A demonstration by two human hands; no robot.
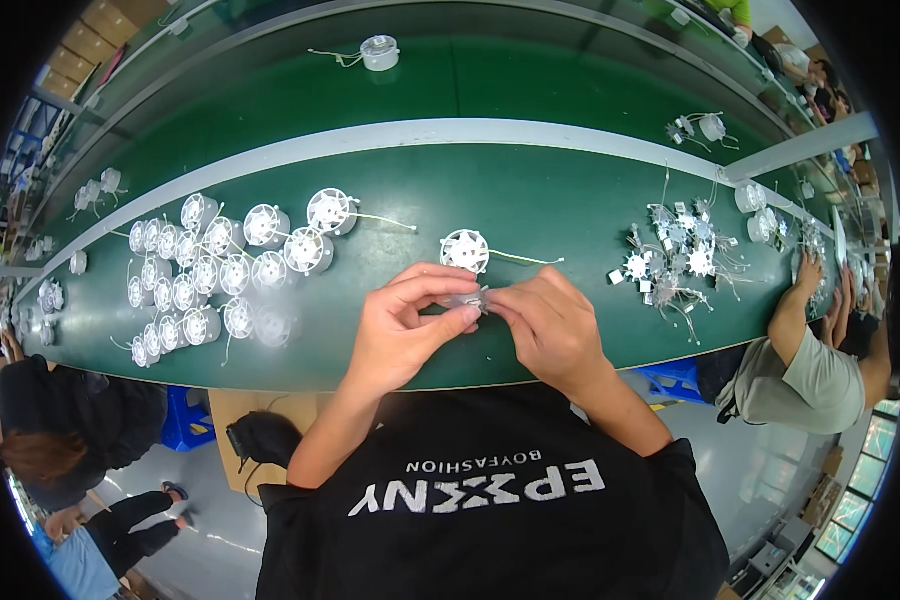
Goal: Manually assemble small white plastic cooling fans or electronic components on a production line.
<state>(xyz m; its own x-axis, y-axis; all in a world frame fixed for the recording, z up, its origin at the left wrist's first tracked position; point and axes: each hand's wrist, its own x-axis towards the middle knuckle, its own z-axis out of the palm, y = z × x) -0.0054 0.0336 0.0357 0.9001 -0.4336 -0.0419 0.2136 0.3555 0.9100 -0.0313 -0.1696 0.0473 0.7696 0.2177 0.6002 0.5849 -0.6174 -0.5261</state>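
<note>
Over the green table, near its front edge, my left hand pinches a small clear plastic piece between thumb and fingers. My right hand meets it from the other side, its thumb and forefinger closed on the same piece. Fine detail of the piece is hidden by the fingers. Just beyond my hands lies a round white housing with holes in its face. A pale cable runs from it to the right, above my right hand.
Rows of similar round white housings fill the left side. A heap of white star-shaped parts with wires lies at the right. A pale rail crosses behind; another housing sits beyond it. Co-workers sit on both sides, one in a grey-green shirt.
</note>
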